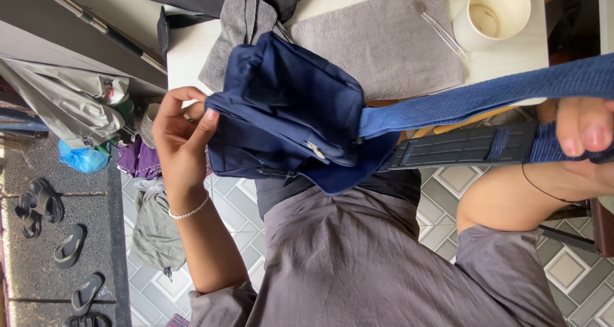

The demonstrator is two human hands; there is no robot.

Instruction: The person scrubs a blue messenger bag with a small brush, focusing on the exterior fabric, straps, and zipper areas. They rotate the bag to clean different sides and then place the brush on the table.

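Head view, looking down past a grey shirt (358, 263): the navy bag (288, 109) hangs in front of the person's chest, and everything else is placed from it. At the bag's near-left corner the left hand (182, 135) pinches the fabric edge between thumb and fingers. Out to the bag's right, the right hand (585, 138) is closed around the blue webbing strap (480, 97), pulling it taut away from the bag. Keeping that strap tension even while the pinch holds firm would likely stop the bag twisting. Beyond the bag lies a grey towel (390, 39) on a white table (185, 52), with a paper cup (492, 14) farther right.
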